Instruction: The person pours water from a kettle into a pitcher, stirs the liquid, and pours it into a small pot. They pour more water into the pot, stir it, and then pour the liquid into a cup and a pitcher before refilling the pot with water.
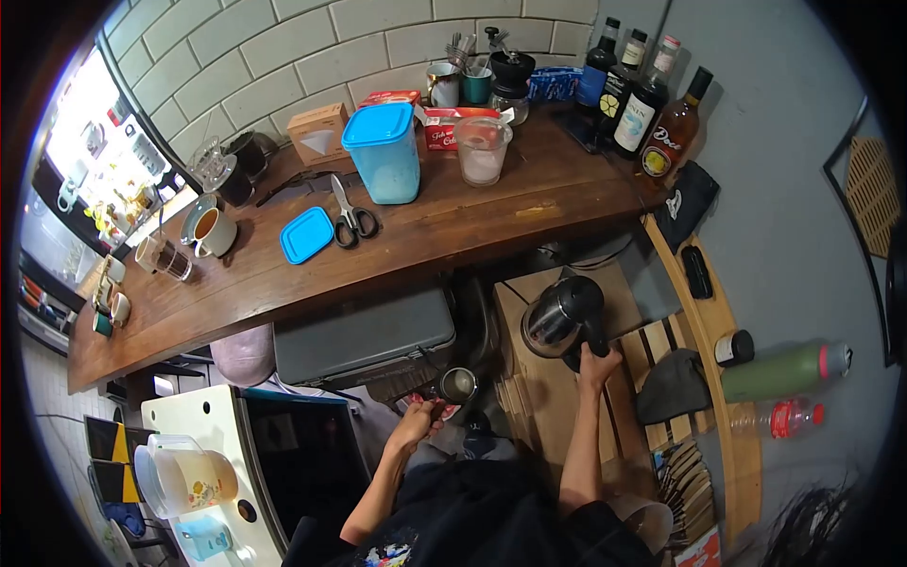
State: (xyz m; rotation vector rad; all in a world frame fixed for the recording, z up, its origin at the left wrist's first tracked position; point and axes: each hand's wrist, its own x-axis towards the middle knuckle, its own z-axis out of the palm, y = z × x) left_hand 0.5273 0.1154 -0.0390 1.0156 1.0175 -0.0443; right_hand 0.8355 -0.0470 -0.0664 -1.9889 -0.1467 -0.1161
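Observation:
Below the counter, my right hand (597,367) is wrapped round the black handle of an electric kettle (554,319), a dark, glassy one with a black lid, over a wooden board. My left hand (416,425) is closed on a small round cup (458,385) by its handle; something pale is inside, too small to make out. The cup is left of the kettle, apart from it, in front of my body and near the dark grey case (364,335).
On the wooden counter (453,241) stand a blue-lidded container (385,156), scissors (350,215), a blue lid (307,235), a glass jar (483,156), a mug (215,232) and several bottles (642,109). A green flask (784,373) lies on the right ledge. At lower left is a white cabinet (203,416).

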